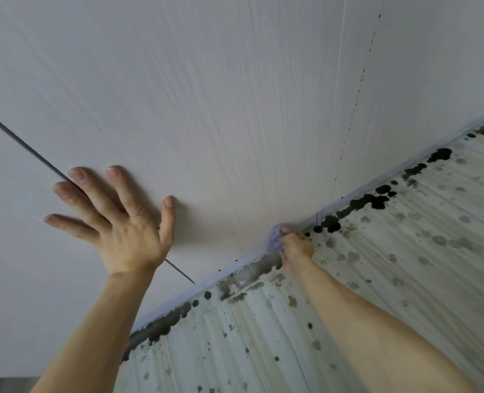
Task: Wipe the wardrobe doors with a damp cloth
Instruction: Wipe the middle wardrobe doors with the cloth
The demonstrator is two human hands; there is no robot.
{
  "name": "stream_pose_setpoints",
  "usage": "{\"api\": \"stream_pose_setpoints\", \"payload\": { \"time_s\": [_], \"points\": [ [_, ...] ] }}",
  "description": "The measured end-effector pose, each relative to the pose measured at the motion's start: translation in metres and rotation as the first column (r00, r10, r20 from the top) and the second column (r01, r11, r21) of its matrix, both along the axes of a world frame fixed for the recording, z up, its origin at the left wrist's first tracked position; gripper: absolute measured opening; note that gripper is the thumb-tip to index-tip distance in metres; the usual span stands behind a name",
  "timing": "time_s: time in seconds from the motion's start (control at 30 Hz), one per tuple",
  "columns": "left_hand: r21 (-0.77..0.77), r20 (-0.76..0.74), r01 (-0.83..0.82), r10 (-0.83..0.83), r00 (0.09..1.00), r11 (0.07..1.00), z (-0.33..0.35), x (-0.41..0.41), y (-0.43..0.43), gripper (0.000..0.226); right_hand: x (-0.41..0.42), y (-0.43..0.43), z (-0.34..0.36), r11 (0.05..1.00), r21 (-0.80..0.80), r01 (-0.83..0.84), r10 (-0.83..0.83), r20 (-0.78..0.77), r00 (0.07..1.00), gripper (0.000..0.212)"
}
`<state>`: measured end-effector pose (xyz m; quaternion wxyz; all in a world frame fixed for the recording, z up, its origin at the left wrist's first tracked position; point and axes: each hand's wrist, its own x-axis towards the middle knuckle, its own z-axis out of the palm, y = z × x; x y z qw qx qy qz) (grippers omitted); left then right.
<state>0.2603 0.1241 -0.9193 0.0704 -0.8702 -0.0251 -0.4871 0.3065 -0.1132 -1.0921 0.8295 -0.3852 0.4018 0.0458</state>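
The white wardrobe door (235,114) fills the upper part of the view, seen from close below. My left hand (116,219) presses flat on it with fingers spread, over the dark gap between two doors (17,137). My right hand (294,246) grips a bunched pale purple cloth (276,238) against the door's top edge, where it meets the ceiling.
A ribbed ceiling panel (391,265) with dark mould blotches runs across the lower right. Black spots line the joint (362,202) along the wardrobe's top. A thin seam with small dark specks (357,89) runs down the door on the right.
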Motion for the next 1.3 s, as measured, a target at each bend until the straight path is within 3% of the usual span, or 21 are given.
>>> {"api": "stream_pose_setpoints", "payload": {
  "time_s": [0.07,0.17,0.3,0.4,0.47,0.53,0.6,0.7,0.83,1.07,1.3],
  "points": [
    [0.031,0.019,-0.002,0.002,1.0,1.0,-0.001,0.003,0.0,0.1,0.014,-0.027,-0.001,0.99,-0.068,0.124,-0.122,0.035,0.992,0.037],
    [0.054,0.05,-0.008,0.006,0.999,0.999,-0.002,0.007,0.0,0.101,0.021,-0.034,0.009,0.979,-0.1,0.178,-0.173,0.053,0.983,0.038],
    [0.032,0.029,0.002,-0.003,1.0,1.0,0.001,0.004,-0.002,0.102,-0.01,0.021,0.032,0.997,0.065,0.043,-0.05,0.103,0.993,0.041],
    [0.007,-0.024,0.009,-0.008,1.0,1.0,0.003,-0.001,-0.004,0.1,-0.035,0.063,0.042,0.996,0.074,-0.058,0.047,0.136,0.99,0.042],
    [-0.008,-0.069,0.024,-0.025,0.997,1.0,0.006,-0.007,-0.004,0.098,-0.045,0.073,0.052,0.994,0.001,-0.11,0.109,0.133,0.985,0.04],
    [-0.034,-0.103,0.067,-0.071,0.992,0.997,0.005,-0.018,0.001,0.091,-0.043,0.064,0.063,0.972,-0.209,-0.103,0.136,0.149,0.979,0.036],
    [-0.019,-0.112,0.099,-0.1,0.989,0.995,-0.002,-0.03,0.014,0.082,-0.031,0.045,0.074,0.918,-0.396,0.023,0.09,0.264,0.96,0.037],
    [0.056,-0.203,0.134,-0.12,0.972,0.989,-0.023,-0.044,0.04,0.084,-0.012,0.025,0.084,0.826,-0.542,0.153,0.074,0.373,0.925,0.044],
    [0.127,-0.293,0.128,-0.086,0.952,0.984,-0.043,-0.039,0.052,0.101,-0.016,0.054,0.085,0.827,-0.516,0.224,-0.019,0.372,0.928,0.041],
    [0.166,-0.248,0.096,-0.053,0.967,0.981,-0.05,-0.034,0.057,0.106,-0.062,0.114,0.082,0.828,-0.559,-0.034,0.283,0.365,0.887,0.039],
    [0.166,-0.248,0.109,-0.065,0.967,0.98,-0.048,-0.034,0.055,0.123,-0.013,0.023,0.079,0.817,-0.559,0.144,0.028,0.287,0.957,0.047]
  ]
}}
